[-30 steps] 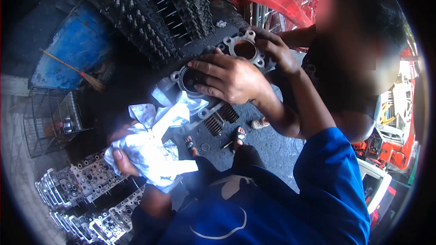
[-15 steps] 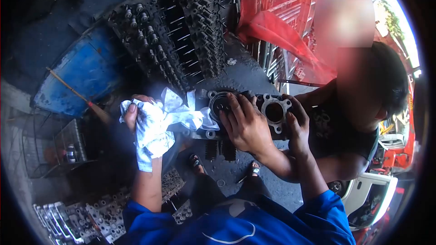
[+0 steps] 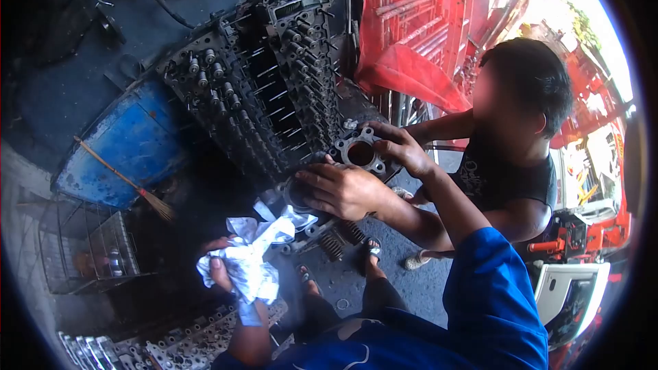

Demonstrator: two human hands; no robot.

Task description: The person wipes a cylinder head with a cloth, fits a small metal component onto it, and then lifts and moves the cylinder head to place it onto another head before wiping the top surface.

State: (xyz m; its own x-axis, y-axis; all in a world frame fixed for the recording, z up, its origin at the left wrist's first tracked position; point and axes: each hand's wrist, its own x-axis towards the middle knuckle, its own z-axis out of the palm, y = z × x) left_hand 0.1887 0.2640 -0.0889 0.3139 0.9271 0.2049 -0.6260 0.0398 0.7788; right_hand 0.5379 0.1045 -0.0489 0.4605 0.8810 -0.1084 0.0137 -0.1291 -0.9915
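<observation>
My left hand (image 3: 221, 273) is closed round a crumpled white rag (image 3: 255, 267) with grey smudges. The loose ends of the rag reach the near end of a dark metal housing (image 3: 312, 238), which has round openings and a bolt-holed flange (image 3: 360, 153). My right hand (image 3: 410, 155) grips the far end of the housing beside that flange, fingers bent over its edge. Between my hands, a co-worker's hand (image 3: 343, 190) lies over the round opening nearer the rag. Coil springs (image 3: 332, 245) show below the housing. The underside of the housing is hidden.
A large engine block with rows of valve springs (image 3: 218, 72) stands just beyond the housing. The co-worker (image 3: 507, 178) is at the right. A blue panel (image 3: 127, 144) with a broom (image 3: 123, 175) lies left, above a wire rack (image 3: 103, 247). Cylinder heads (image 3: 185, 342) lie lower left.
The housing has shifted up and tilted in view, its far end now nearer the engine block. My left hand with the rag sits lower. The co-worker's head has lowered.
</observation>
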